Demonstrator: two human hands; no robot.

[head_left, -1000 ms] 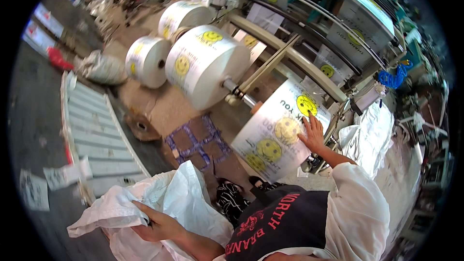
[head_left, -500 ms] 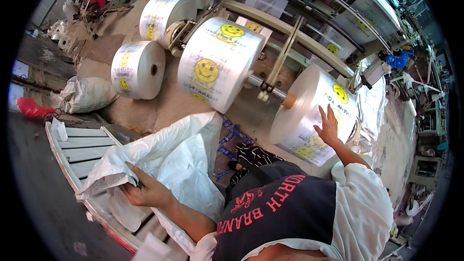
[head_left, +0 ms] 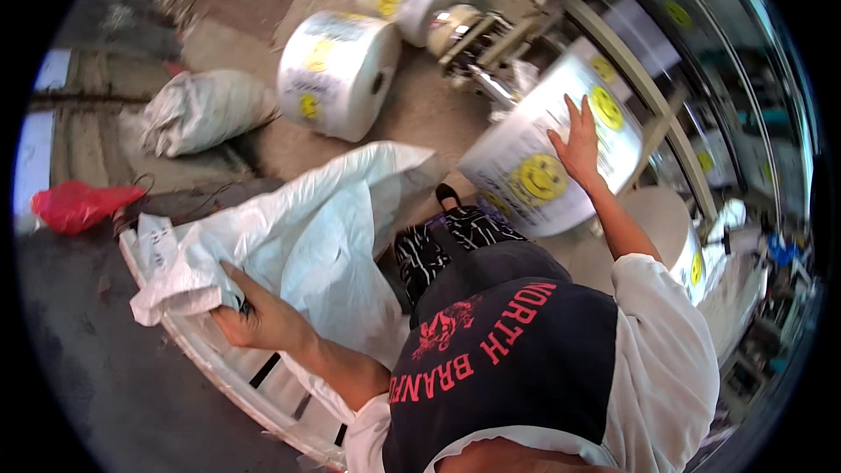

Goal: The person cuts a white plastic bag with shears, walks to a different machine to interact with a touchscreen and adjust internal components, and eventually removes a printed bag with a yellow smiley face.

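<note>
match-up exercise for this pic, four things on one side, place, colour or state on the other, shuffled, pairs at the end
Things
1. left hand
2. right hand
3. plastic bundle
4. bulging sack

Matches
A. bright red
B. fingers spread, at a smiley-printed roll
C. on the floor
D. gripping white sheeting

Pairs: 1-D, 2-B, 3-A, 4-C

Crinkled plastic sack [head_left: 328, 236] (faintly shiny), smooth glossy film roll [head_left: 530, 162], matt cloth top [head_left: 552, 368]
</note>
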